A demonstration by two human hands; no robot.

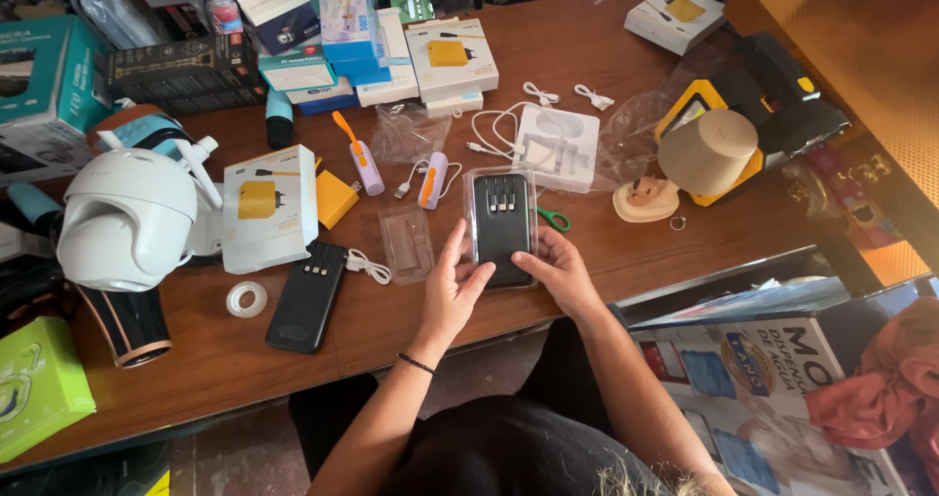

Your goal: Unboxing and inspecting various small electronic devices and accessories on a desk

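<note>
Hands are gripping a black power bank (pixel 501 227) seated in a clear plastic tray (pixel 470 185) on the wooden counter (pixel 587 56). Left hand (pixel 452 291) is lying half-open, fingers pressing the bank's left edge; right hand (pixel 559 269) is curling loosely around its lower right corner. Second black power bank (pixel 306 296) is lying nearby to the left.

On the brown wooden table (pixel 587 36) lie a second black power bank (pixel 306 296), a roll of clear tape (pixel 246 299), green-handled scissors (pixel 554 219) and a white dome security camera (pixel 127 217) — with stacked white-and-yellow charger boxes (pixel 451 58) behind
</note>
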